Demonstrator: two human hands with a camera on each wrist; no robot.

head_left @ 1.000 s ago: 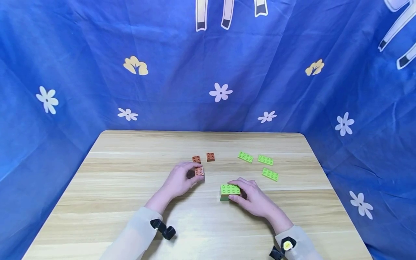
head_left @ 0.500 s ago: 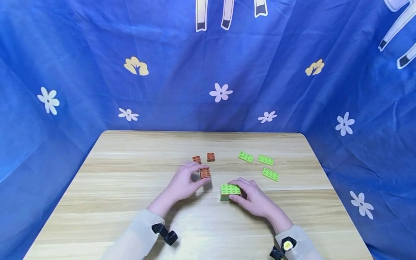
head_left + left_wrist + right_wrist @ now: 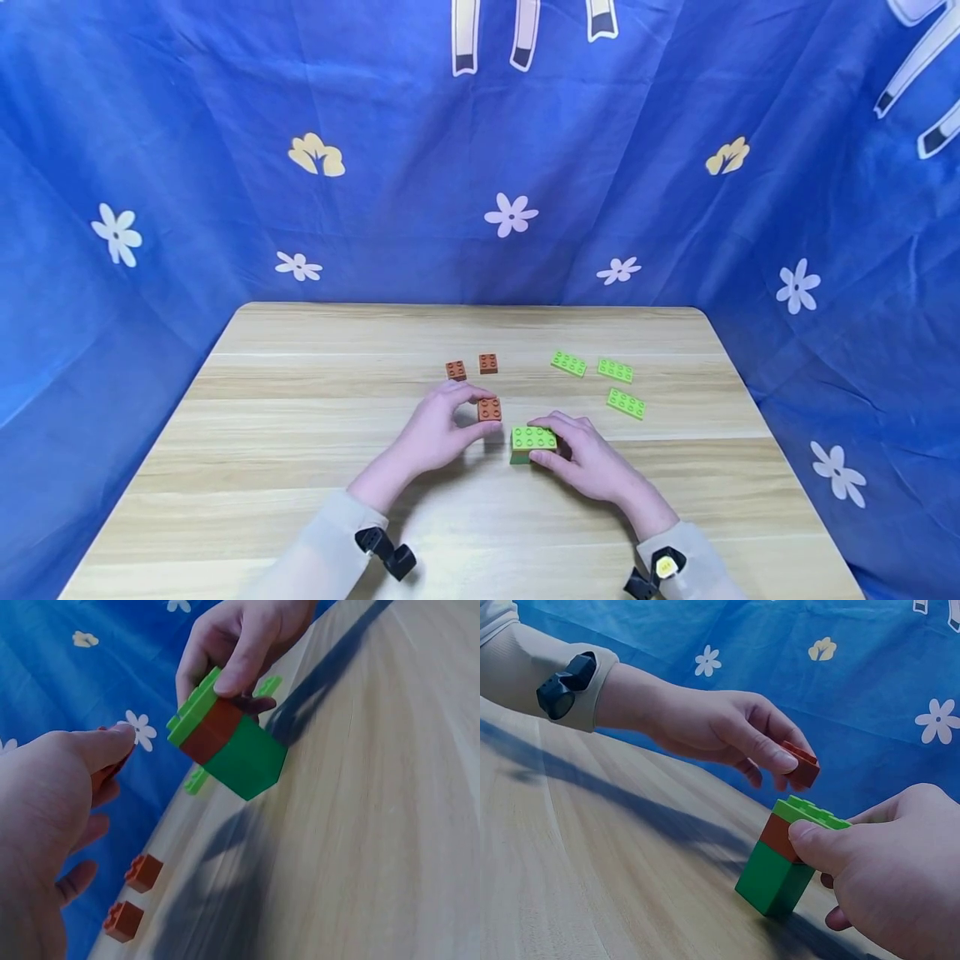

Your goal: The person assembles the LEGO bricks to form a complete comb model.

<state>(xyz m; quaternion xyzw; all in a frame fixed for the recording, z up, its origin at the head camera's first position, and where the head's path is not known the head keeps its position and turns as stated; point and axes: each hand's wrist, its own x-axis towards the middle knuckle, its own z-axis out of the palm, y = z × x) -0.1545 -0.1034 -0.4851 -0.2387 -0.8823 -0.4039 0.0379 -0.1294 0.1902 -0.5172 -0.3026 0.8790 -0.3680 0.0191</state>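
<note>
My left hand (image 3: 438,429) pinches a brown toy brick (image 3: 489,409) between thumb and fingers. In the right wrist view that brick (image 3: 802,763) is held in the air, just above and apart from a brick stack. The stack (image 3: 251,759) has a dark green block at the bottom, a brown layer in the middle and a light green plate with studs on top. My right hand (image 3: 585,457) grips the upper part of the stack from the right. The stack's base rests on the table, as the right wrist view shows. The right fingers hide part of its far side.
Two more brown bricks, one at the left (image 3: 456,370) and one at the right (image 3: 488,363), lie behind my left hand. Several light green plates (image 3: 626,403) lie at the back right of the wooden table (image 3: 300,367). A blue patterned cloth (image 3: 390,208) surrounds the table's back and sides.
The left hand has moved right and slightly nearer with the brown brick, from beside the other brown bricks to near the stack. The right hand and the stack have stayed in place.
</note>
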